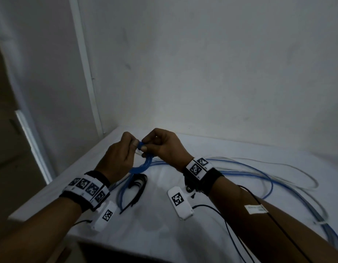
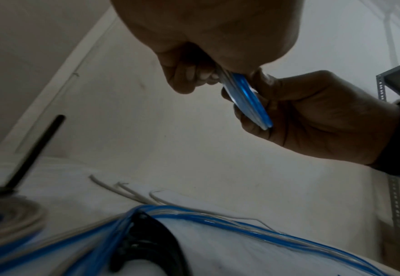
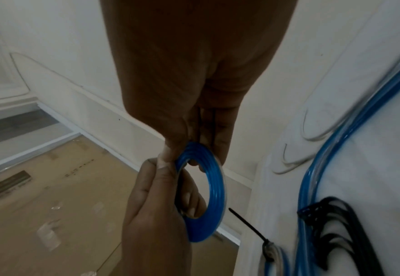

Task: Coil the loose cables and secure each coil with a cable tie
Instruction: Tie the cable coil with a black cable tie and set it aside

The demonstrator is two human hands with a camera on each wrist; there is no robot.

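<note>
A small coil of blue cable (image 1: 140,144) is held above the white table (image 1: 160,236) between both hands. My left hand (image 1: 127,147) pinches its left side with thumb and fingers. My right hand (image 1: 156,146) grips its right side, fingers curled round the turns. In the right wrist view the blue coil (image 3: 215,186) shows as a tight ring of several turns. The same coil (image 2: 248,99) appears edge-on in the left wrist view. The loose blue cable (image 1: 259,173) trails off to the right over the table. A bundle of black cable ties (image 1: 137,185) lies below the hands.
A whitish cable (image 1: 297,171) loops on the table beside the blue one. A coil with a black tie tail (image 2: 38,149) sticking up sits at the table's left edge. White walls close the far side; a metal shelf upright (image 2: 395,196) stands to the right.
</note>
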